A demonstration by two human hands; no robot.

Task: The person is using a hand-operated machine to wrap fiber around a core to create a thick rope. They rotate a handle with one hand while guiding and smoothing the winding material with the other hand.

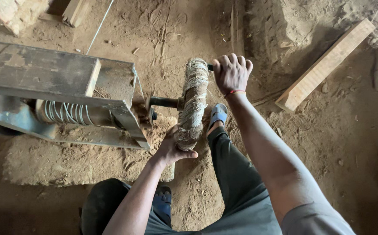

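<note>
- Rope-wound and fibrous, the crank wheel (193, 104) stands upright on a steel axle (165, 102) beside the metal winch frame (63, 82), above the sandy floor (328, 143).
- Our right hand (231, 74) is clenched on the dark handle (209, 67) at the wheel's top, placed for leverage.
- Our left hand (171, 150) cups the wheel's lower rim, steadying it.
- Cable (65, 113) coils on the drum inside the frame.

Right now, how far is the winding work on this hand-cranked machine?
Done: several turns of wire already lie on the drum inside the metal frame. In hand: the right hand grips the crank handle; the left hand holds the rope-wrapped crank arm. Left: much drum remains bare.
</note>
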